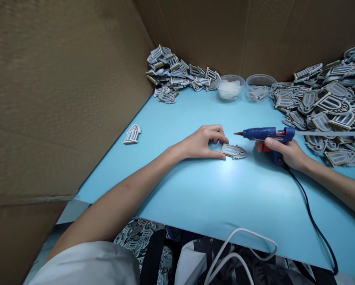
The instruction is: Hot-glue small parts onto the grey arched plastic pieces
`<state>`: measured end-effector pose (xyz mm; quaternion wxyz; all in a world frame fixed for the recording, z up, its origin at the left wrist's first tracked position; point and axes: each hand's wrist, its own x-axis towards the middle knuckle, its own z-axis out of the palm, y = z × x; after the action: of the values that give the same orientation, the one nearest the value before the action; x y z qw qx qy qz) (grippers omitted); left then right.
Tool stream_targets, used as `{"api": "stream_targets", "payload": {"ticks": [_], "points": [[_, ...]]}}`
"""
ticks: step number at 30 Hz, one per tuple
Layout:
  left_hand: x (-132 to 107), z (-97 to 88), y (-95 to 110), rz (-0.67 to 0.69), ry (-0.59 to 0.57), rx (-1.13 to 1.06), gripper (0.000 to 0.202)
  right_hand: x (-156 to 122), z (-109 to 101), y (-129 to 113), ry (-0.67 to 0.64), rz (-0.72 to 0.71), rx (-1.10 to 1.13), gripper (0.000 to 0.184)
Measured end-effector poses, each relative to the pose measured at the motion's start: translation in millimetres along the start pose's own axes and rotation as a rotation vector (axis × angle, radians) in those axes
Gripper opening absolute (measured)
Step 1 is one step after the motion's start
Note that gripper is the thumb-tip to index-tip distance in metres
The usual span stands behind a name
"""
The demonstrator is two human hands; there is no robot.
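So the left hand [208, 142] had its thumb and fingers partly open, seemingly in a light pinch across the flat end of a small white-and-grey arched window-shaped piece with brownish trim [233, 151], which was lying on the light blue tabletop [195, 194]. The piece sat just right of that hand, long axis pretty much left to right, rounded tip aimed at the right hand [287, 152]. Left was clearly the nearer one. The right hand was closed around the grip of a blue glue gun with a red trigger [259, 133], its nozzle facing left, on the far side of the piece and apart from it. How high the nozzle was, I couldn't tell.

Some right-hand fingers were hidden behind the grip, and the left fingertips were tough to make out. The translucent stick [329, 133] out the gun's back got cut off at the frame edge.
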<state>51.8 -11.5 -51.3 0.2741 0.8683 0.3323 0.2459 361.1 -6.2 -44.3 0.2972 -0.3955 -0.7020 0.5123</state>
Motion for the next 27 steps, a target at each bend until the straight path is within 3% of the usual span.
{"api": "stream_targets", "payload": {"ticks": [6,27], "points": [[0,-2.3,0,-0.050,-0.035,-0.064,0.048,-1,4,-11,-0.110,0.176,-0.242,0.056],[2,3.7,4,-0.021,-0.029,-0.086,0.041,0,10,-21,-0.176,0.205,-0.257,0.051]]}}
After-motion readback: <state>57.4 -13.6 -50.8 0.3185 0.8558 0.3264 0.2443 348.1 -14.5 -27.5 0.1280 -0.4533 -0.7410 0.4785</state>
